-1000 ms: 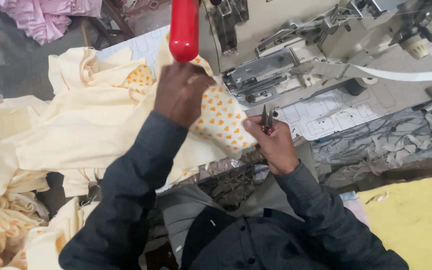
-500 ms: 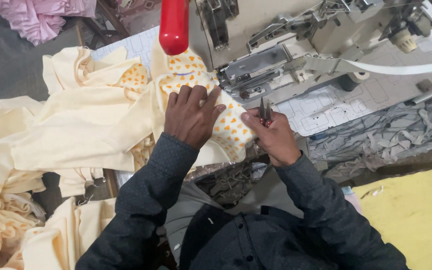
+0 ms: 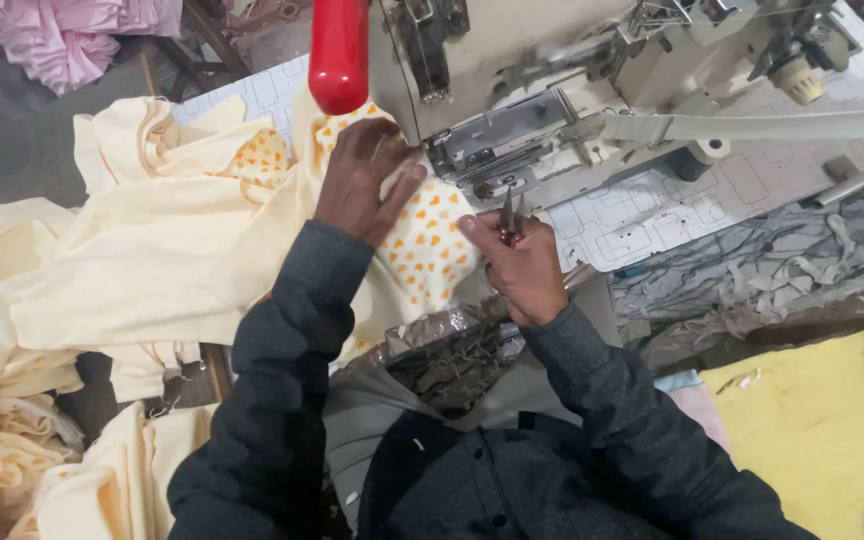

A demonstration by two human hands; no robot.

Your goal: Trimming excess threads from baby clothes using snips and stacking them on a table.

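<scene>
Cream fabric [image 3: 152,270] lies heaped at the far left and spills over the table edge, likely so its weight stays off the seam. Further right, the left hand [image 3: 362,180] lies open, fingers spread flat on the orange-heart printed piece [image 3: 422,250], pressing it toward the sewing machine [image 3: 512,130] below the red spool [image 3: 339,50], seemingly to keep it smooth. Beside it, the right hand [image 3: 522,270] is closed around small thread snips [image 3: 509,215], held upright near the needle area, ready for trimming.

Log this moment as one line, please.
left hand: flat on printed fabric at sewing machine | right hand: gripping thread snips
</scene>
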